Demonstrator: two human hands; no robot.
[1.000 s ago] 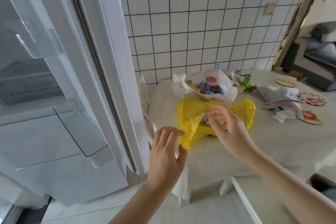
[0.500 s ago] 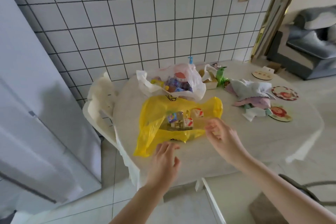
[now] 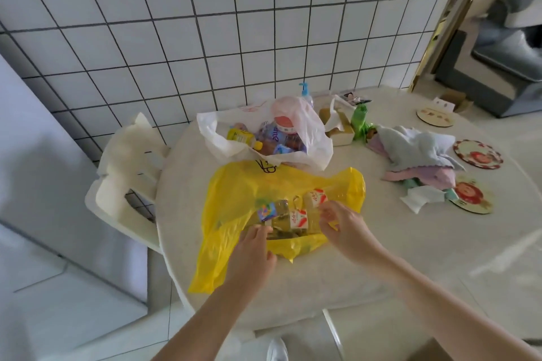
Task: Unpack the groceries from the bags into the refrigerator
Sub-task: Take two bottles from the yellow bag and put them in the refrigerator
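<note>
Fingers of the right hand curl over a small red-and-white labelled bottle inside the yellow bag, apparently closing on it, though a firm pinch cannot be confirmed; fingers of the left hand lie fairly straight on the bag's near lip, seemingly pressing the plastic down so the mouth stays open for the reach. The bag sprawls flat at the near-left edge of the round worktop, one handle hanging over the rim, with a blue-labelled bottle and another red-and-white one lying loose inside. Behind it, toward the wall edge, a white bag slumps open, full of bottles and packets awaiting their turn. Folded cloths and round coasters occupy the right side. The refrigerator, grey-white, stands left of the worktop, beyond a white chair
</note>
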